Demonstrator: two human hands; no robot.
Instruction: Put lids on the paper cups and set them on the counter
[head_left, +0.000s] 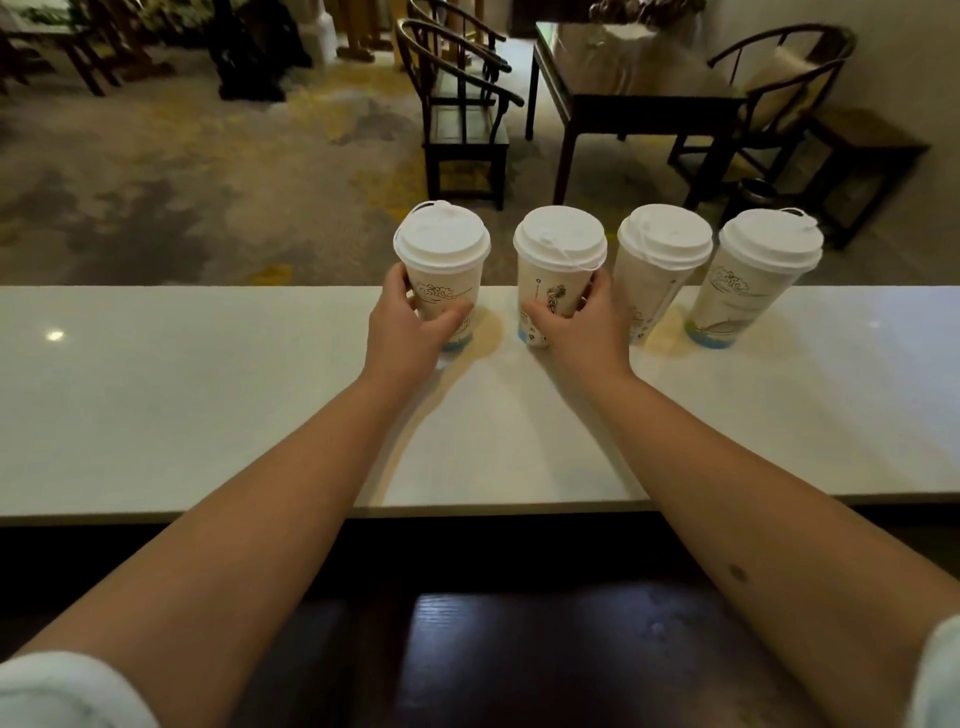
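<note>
along the far edge of the white tabletop (208, 405) stand four paper cups in a row, each upright and each capped with a white lid. left hand (410, 327) wraps the first cup (444, 291) at its lower half, thumb on the near right side and fingers curled round the left, so that grip is closed on the cup, whose base looks to be on the tabletop. right hand (576, 332) holds the second cup (556, 280) the same way, fingers curled round its right side and thumb across the front near the bottom. its lid (560, 236) sits fully on the rim. just beside it on the right is the third cup (657, 275), untouched, and near that the fourth cup (748, 291), both free of any hand. beyond the tabletop are dark wooden chairs (462, 119) and a dark table (634, 88) on a patterned floor.
</note>
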